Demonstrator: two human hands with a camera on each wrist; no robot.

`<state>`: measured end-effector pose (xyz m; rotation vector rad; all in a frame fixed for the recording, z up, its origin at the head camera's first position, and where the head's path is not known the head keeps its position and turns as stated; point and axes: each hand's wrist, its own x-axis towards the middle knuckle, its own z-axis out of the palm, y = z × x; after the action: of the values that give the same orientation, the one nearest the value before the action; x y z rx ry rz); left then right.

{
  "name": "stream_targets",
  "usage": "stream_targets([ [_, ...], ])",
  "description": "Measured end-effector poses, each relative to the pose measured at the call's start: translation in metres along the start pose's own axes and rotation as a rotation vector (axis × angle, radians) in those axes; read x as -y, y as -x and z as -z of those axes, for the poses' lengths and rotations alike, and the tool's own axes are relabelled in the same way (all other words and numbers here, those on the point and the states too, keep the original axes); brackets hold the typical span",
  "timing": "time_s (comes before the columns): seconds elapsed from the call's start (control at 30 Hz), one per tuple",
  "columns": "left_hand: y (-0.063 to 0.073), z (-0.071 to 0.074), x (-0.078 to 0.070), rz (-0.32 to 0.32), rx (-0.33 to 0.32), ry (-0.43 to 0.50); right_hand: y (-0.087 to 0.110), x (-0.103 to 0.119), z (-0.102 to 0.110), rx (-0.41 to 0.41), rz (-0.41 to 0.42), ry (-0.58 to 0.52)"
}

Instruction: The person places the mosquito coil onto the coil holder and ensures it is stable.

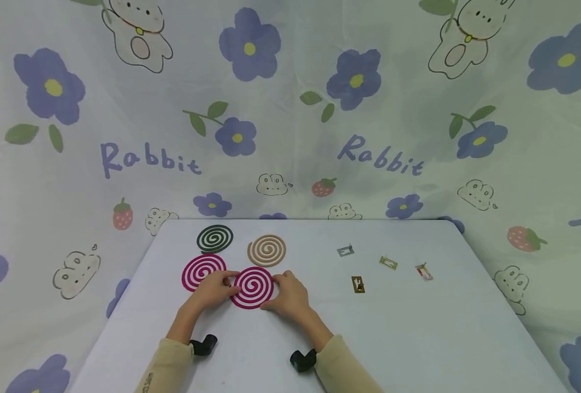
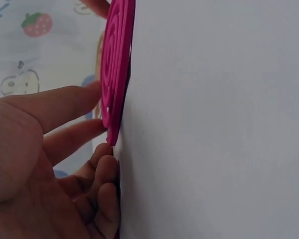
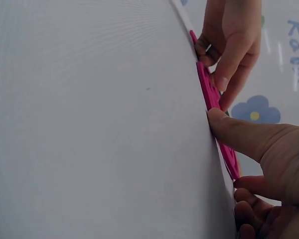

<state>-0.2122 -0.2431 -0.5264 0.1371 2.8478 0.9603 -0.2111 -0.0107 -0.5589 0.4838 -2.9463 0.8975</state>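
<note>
A magenta mosquito coil [image 1: 253,286] lies at the middle left of the white table, held between both hands. My left hand [image 1: 212,291] holds its left edge with thumb and index finger; in the left wrist view, the coil [image 2: 120,64] shows almost edge-on, close over the table. On the opposite side, my right hand [image 1: 291,296] grips the right rim, thumb at the near edge and fingers at the far one. Another magenta coil [image 1: 194,267] lies just left, partly hidden under my left hand. Behind are a dark green coil [image 1: 214,238] and a tan coil [image 1: 267,250].
Small metal coil stands lie apart on the right half: a silver one [image 1: 345,250], a gold one [image 1: 388,262], a bronze one [image 1: 357,284] and a reddish-silver one [image 1: 424,272]. A patterned curtain [image 1: 290,109] hangs behind the table [image 1: 418,338].
</note>
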Motion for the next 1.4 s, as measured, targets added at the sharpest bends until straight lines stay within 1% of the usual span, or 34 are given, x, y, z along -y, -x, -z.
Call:
stream_targets([
  [0.2,0.001,0.001,0.000,0.011,-0.016,0.036,0.000,0.001,0.000,-0.014,-0.003,-0.031],
  [0.3,0.002,0.001,0.001,0.017,-0.020,0.084,0.001,0.000,0.000,-0.021,-0.004,-0.044],
  [0.37,0.003,-0.001,0.002,0.024,-0.019,0.147,0.002,-0.001,0.000,-0.037,-0.003,-0.056],
  [0.43,0.004,-0.003,0.004,0.033,-0.032,0.219,0.004,-0.001,0.000,-0.057,0.006,-0.073],
  [0.53,0.007,-0.007,0.006,0.061,-0.052,0.349,0.007,0.000,-0.001,-0.077,0.017,-0.100],
  [0.63,0.009,-0.012,0.006,0.080,-0.064,0.450,0.011,-0.001,-0.003,-0.073,0.008,-0.116],
  [0.7,0.010,-0.014,0.004,0.093,-0.069,0.516,0.012,-0.002,-0.003,-0.061,-0.010,-0.150],
  [0.77,0.011,-0.016,0.000,0.087,-0.075,0.568,0.012,-0.003,-0.001,-0.052,-0.030,-0.226],
  [0.8,0.010,-0.017,-0.002,0.083,-0.081,0.591,0.011,-0.004,0.001,-0.047,-0.041,-0.288],
  [0.93,0.007,-0.019,-0.010,0.068,-0.104,0.688,0.006,-0.006,0.007,-0.038,-0.046,-0.595],
  [1.0,0.006,-0.021,-0.013,0.075,-0.108,0.727,0.004,-0.006,0.009,-0.033,-0.055,-0.702],
  [1.07,0.005,-0.024,-0.015,0.088,-0.118,0.760,0.003,-0.007,0.009,-0.032,-0.076,-0.760],
  [1.23,0.004,-0.029,-0.022,0.102,-0.154,0.789,0.001,-0.009,0.010,-0.044,-0.161,-0.895],
  [1.3,0.004,-0.031,-0.024,0.112,-0.158,0.818,0.001,-0.009,0.011,-0.051,-0.179,-0.951],
  [1.4,0.005,-0.036,-0.027,0.138,-0.155,0.895,0.003,-0.010,0.012,-0.058,-0.200,-0.991],
])
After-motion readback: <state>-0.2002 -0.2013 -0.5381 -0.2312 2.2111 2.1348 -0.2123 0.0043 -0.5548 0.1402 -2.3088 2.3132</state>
